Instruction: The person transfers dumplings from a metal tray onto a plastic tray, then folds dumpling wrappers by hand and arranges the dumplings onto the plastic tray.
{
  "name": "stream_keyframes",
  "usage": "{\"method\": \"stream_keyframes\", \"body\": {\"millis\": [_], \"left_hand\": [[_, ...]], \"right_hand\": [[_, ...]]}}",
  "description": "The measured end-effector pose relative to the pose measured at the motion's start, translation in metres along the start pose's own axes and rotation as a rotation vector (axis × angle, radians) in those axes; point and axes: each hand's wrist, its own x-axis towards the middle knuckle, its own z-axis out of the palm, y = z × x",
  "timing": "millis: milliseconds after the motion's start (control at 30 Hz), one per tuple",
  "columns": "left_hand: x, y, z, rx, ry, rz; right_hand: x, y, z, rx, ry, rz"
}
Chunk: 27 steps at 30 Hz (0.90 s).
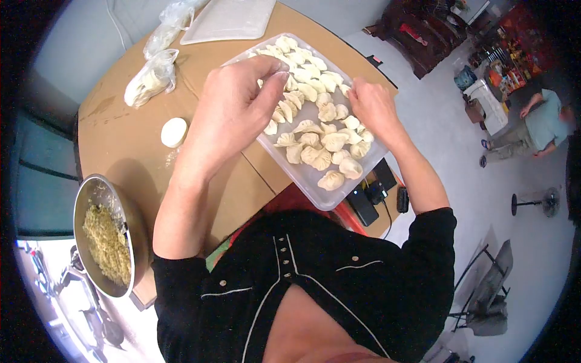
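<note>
A translucent plastic tray (322, 196) holds many pale folded dumplings (322, 158), some in loose rows and some in a cluster near me. My left hand (242, 100) hangs over the tray's left side, thumb and fingers curled towards each other, with flour on the tips. Whether a dumpling is between those fingertips I cannot make out. At the tray's right edge, my right hand (372, 104) is closed with its fingers curled on the rim. A round white dough piece (173, 132) lies on the table, left of my left forearm.
A metal bowl of greenish chopped filling (108, 245) stands at the table's left edge. Plastic bags with dough (151, 78) and another white tray (229, 21) lie at the back of the brown table (115, 148). Black devices (369, 196) sit by the tray. A person (541, 124) stands far right.
</note>
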Motion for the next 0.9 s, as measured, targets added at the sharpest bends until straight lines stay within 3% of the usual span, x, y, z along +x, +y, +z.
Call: {"method": "stream_keyframes", "body": {"millis": [233, 400, 500, 600, 700, 900], "left_hand": [[0.003, -0.005, 0.0, 0.108, -0.039, -0.009], [0.006, -0.014, 0.009, 0.13, -0.148, -0.048], [0.007, -0.022, 0.015, 0.277, -0.223, -0.044], [0.005, -0.029, 0.024, 0.295, -0.262, -0.048], [0.002, -0.037, 0.037, 0.382, -0.354, -0.015], [-0.009, -0.047, 0.067, 0.559, -0.374, 0.188]], "right_hand": [[-0.001, -0.004, -0.02, 0.025, 0.051, -0.045], [0.002, -0.01, -0.018, 0.431, -0.159, -0.35], [-0.002, -0.016, -0.016, 0.366, -0.19, -0.494], [-0.003, -0.018, -0.015, 0.308, -0.272, -0.474], [-0.004, -0.015, -0.014, 0.315, -0.193, -0.495], [-0.004, -0.006, -0.012, 0.356, -0.18, -0.481]]}}
